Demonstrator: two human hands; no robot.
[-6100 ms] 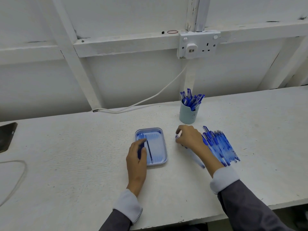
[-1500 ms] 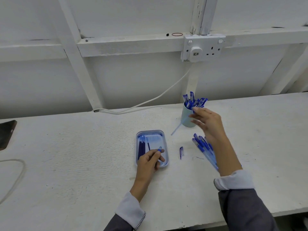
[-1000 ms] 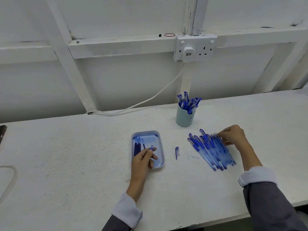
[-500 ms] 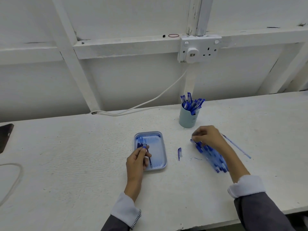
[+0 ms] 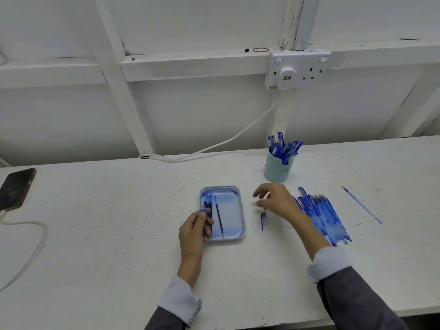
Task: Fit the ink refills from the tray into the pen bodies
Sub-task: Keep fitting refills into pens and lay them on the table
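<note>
White bench (image 5: 107, 222) | left hand (image 5: 192, 232) pinches blue piece (image 5: 204, 210) (maybe a cap) at tray (image 5: 241, 234) | right hand (image 5: 276, 198) fingers loosely spread

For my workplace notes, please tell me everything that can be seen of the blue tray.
The tray is pale blue, shallow, rectangular with rounded corners, and looks like plastic with a ribbed floor. It lies flat on the white table. Dark refills lie along its left side, one alone nearer the middle. The left hand, pinching a blue piece, overlaps its left edge.
</note>
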